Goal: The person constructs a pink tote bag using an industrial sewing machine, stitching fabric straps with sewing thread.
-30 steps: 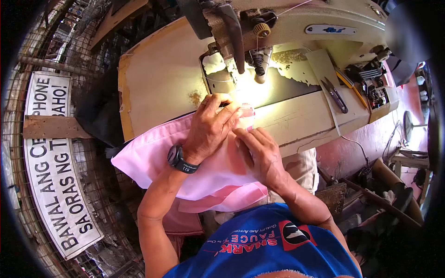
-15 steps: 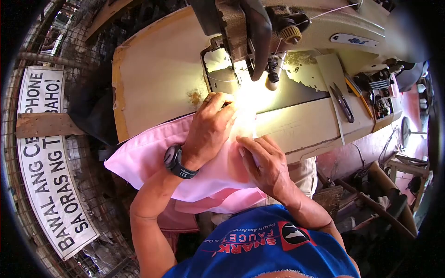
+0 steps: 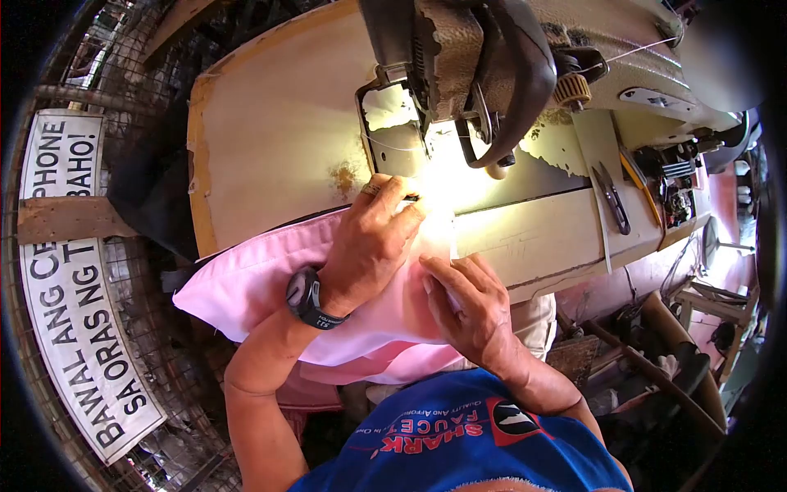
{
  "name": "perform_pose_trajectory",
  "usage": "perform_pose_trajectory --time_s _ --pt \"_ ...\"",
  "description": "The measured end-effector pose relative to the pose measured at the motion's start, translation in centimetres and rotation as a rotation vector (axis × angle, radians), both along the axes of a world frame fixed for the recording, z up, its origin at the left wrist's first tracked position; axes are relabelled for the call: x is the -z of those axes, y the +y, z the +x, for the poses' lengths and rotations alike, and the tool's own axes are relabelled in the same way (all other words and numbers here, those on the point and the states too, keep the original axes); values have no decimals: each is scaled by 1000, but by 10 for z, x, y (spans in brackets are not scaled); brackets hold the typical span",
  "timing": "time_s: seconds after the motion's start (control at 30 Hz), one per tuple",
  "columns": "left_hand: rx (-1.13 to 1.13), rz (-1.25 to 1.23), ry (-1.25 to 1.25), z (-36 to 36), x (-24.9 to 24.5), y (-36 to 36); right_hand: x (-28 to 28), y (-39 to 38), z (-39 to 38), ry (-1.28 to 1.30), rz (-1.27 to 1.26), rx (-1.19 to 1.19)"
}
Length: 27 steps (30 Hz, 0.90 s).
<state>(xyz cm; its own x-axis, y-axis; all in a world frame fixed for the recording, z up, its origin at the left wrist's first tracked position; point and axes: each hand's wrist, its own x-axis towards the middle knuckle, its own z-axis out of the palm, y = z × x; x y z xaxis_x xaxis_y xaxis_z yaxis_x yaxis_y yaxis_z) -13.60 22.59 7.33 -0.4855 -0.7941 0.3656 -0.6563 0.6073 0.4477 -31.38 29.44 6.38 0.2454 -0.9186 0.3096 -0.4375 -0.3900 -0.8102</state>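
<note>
Pink fabric [image 3: 270,262] lies over the front edge of the sewing machine table and hangs toward my lap. My left hand [image 3: 379,238], with a black watch on the wrist, is closed on the fabric's far edge, its curled fingertips just short of the needle area. To its right my right hand [image 3: 471,299] has its thumb and bent fingers closed on the same cloth. Above both stands the sewing machine [image 3: 455,61], its dark head part hiding the needle. Bright lamp glare washes out the cloth under it.
Thread snips [image 3: 611,198] and an orange-handled tool [image 3: 639,176] lie at the right of the table [image 3: 279,123], beside a pale strip [image 3: 594,164]. A box of small parts [image 3: 676,193] stands further right. On the left, a lettered sign [image 3: 74,287] hangs on wire mesh.
The view has shifted slightly, so the machine head looks larger and further right. Both hands keep nearly the same place on the pink fabric.
</note>
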Motion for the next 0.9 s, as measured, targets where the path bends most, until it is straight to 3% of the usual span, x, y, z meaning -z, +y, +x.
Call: perform_pose_trajectory --time_s 0.3,0.6,0.9 --pt "115 -30 -115 10 5 -7 2 0 -2 14 -5 -21" --pt "135 17 -41 11 9 -7 -1 0 -9 5 79 -94" --pt "116 -23 -51 11 13 -6 -4 -28 -22 114 4 75"
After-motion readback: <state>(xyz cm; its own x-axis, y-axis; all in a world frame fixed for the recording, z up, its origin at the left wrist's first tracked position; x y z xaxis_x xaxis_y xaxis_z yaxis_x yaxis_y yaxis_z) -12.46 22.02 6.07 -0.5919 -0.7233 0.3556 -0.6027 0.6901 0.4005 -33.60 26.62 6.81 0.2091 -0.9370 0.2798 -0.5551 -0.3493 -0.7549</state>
